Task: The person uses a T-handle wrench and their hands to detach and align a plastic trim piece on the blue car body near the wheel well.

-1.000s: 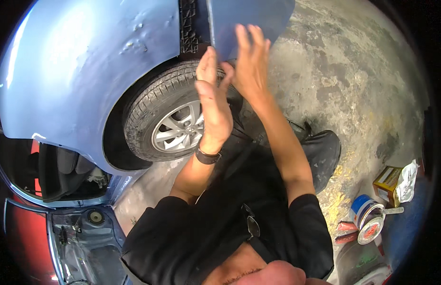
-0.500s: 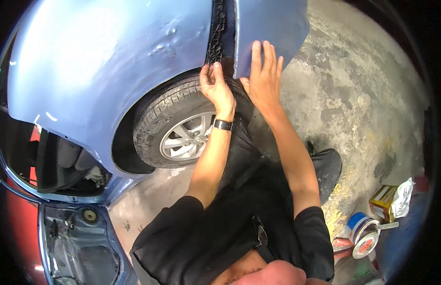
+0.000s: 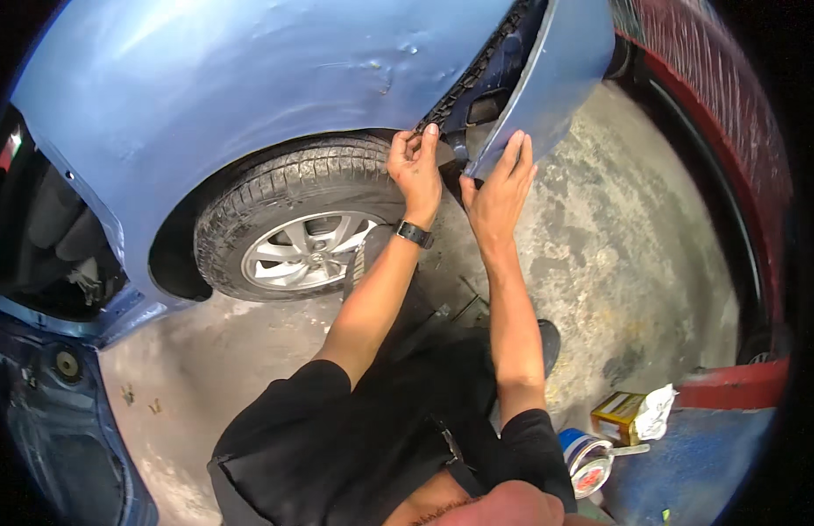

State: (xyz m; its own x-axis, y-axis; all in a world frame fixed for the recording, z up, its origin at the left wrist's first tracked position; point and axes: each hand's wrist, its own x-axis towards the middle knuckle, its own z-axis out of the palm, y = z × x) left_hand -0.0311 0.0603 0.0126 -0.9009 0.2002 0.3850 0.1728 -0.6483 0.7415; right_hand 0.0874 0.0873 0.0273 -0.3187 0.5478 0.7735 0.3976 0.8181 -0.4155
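Note:
My left hand (image 3: pixel 415 178), with a dark watch (image 3: pixel 413 233) on its wrist, is closed at the lower corner of the blue fender (image 3: pixel 310 79), above the tyre (image 3: pixel 293 188). Its thumb reaches the bottom end of a ribbed black bracket strip (image 3: pixel 464 85). My right hand (image 3: pixel 499 200) grips the lower edge of the blue bumper cover (image 3: pixel 560 79), fingers on the outer face and thumb at the inner edge. A wide gap between bumper cover and fender exposes dark inner parts. Small dents mark the fender.
An alloy wheel (image 3: pixel 310 252) stands left of my forearms. A dark red car body (image 3: pixel 718 114) lies at the right. A yellow-brown box (image 3: pixel 619 416) and an open tin (image 3: pixel 585 458) with a spatula (image 3: pixel 630 450) stand lower right. The open car door (image 3: pixel 56 430) is lower left.
The bumper cover has swung away from the fender, widening the gap. My right hand has moved from its flat face to its lower edge. The view has shifted toward the right.

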